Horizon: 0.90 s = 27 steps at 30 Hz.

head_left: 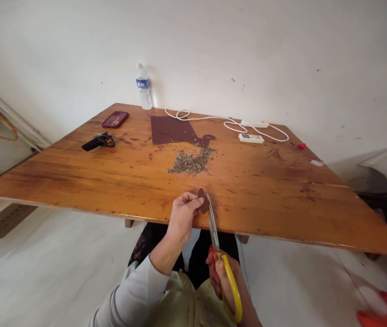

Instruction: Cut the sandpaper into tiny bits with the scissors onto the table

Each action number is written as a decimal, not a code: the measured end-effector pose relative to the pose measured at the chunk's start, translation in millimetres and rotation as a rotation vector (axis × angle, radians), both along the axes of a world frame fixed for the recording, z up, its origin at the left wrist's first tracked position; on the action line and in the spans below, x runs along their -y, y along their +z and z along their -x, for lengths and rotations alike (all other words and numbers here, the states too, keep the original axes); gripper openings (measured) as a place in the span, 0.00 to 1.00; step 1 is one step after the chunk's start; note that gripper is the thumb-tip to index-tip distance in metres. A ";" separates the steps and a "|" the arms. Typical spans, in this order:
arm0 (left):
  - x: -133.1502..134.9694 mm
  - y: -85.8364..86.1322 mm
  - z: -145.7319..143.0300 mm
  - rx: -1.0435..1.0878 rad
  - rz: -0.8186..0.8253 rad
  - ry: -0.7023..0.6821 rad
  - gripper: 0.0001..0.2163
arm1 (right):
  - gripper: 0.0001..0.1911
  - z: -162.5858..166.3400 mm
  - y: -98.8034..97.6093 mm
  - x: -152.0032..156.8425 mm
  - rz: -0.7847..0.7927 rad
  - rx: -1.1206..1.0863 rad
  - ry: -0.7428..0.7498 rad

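Between the thumb and fingers of my left hand [184, 213] is a small piece of dark brown paper [204, 204] with a rounded outline. My right hand [227, 274] grips a pair of scissors [215, 229] with yellow and red handles. The blades point away from me, and their tips are beside the right edge of the paper piece; I cannot tell whether they touch it. Both hands are at the table's front edge. Beyond them lies a loose heap of fine grey-brown shreds [192, 161]. A larger dark brown sheet [171, 129] lies flat behind the heap.
On the wooden table [139, 181] are a hair claw clip [98, 141], a dark red phone [115, 119] and an upright water bottle [143, 87] at the left. Toward the back right lie a white remote control [251, 138] and a white cable [210, 118]. A wall stands behind.
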<state>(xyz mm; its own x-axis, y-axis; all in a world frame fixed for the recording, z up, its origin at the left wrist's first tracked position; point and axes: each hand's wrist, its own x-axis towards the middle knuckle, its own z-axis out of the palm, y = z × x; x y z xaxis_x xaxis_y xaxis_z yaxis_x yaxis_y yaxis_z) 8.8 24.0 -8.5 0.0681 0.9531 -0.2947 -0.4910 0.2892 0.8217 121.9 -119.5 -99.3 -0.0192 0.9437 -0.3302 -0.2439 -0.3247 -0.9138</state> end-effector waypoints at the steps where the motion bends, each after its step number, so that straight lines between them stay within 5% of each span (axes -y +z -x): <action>1: 0.1 -0.2 0.3 0.007 -0.001 -0.003 0.16 | 0.42 0.6 0.0 -0.6 -0.007 -0.003 0.001; 8: -0.3 -6.1 2.2 -0.002 -0.053 -0.022 0.17 | 0.43 -1.6 -2.5 -3.5 -0.078 0.055 -0.026; 19: -1.0 -6.2 1.9 -0.009 -0.035 -0.028 0.17 | 0.41 0.4 0.8 -1.6 0.040 -0.003 -0.022; 27: 0.6 -0.4 0.7 0.018 -0.044 -0.004 0.18 | 0.44 -3.2 -8.0 -2.7 -0.079 0.074 -0.028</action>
<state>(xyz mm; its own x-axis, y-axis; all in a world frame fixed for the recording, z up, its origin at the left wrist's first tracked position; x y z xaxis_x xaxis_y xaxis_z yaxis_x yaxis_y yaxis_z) 8.1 23.4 -8.9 0.0765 0.9648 -0.2516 -0.5051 0.2551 0.8245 125.1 -116.8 -107.2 0.0290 0.9668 -0.2538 -0.1829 -0.2445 -0.9522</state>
